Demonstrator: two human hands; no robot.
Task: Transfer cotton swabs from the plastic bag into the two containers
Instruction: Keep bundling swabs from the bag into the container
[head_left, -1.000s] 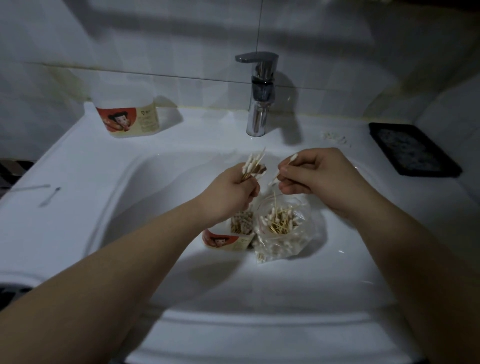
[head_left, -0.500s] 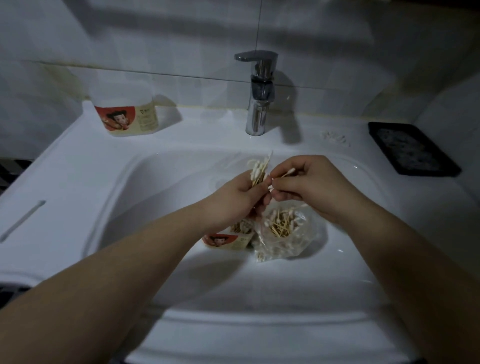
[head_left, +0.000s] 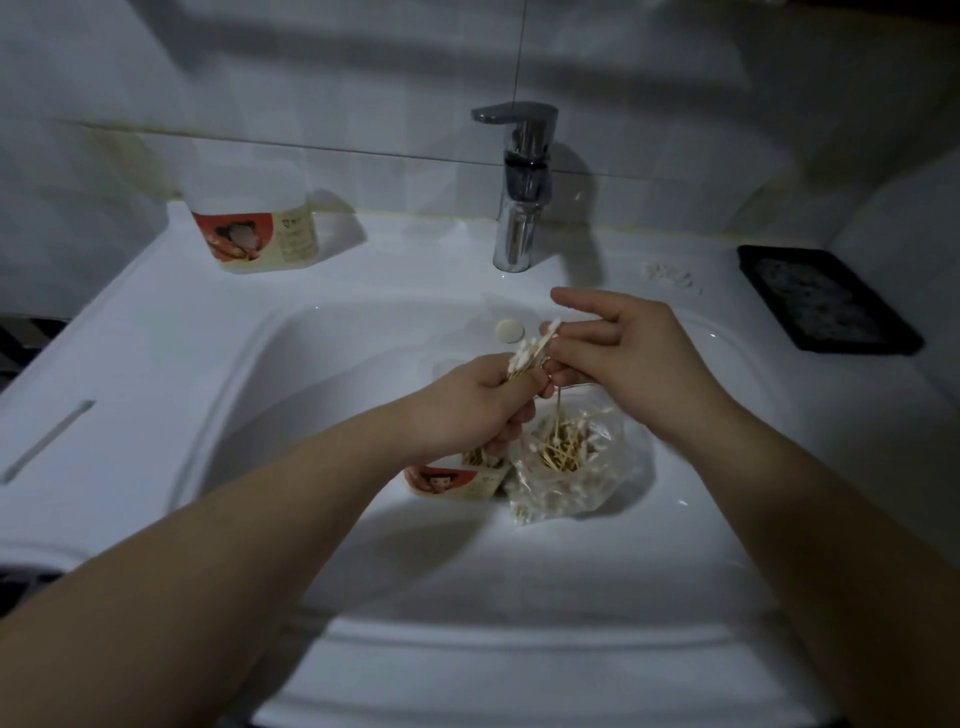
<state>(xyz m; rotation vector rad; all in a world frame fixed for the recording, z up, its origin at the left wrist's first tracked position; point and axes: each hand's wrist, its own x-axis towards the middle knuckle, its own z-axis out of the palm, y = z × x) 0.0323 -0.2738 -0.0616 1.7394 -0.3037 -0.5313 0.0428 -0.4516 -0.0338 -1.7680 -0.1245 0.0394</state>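
Here left hand grips cotton swabs above plastic bag, right hand pinching them.

The left hand hides most of the container beneath it.

dim, bluish light, seemingly from above; soft shadows under both forearms, wide-angle bending at edges.
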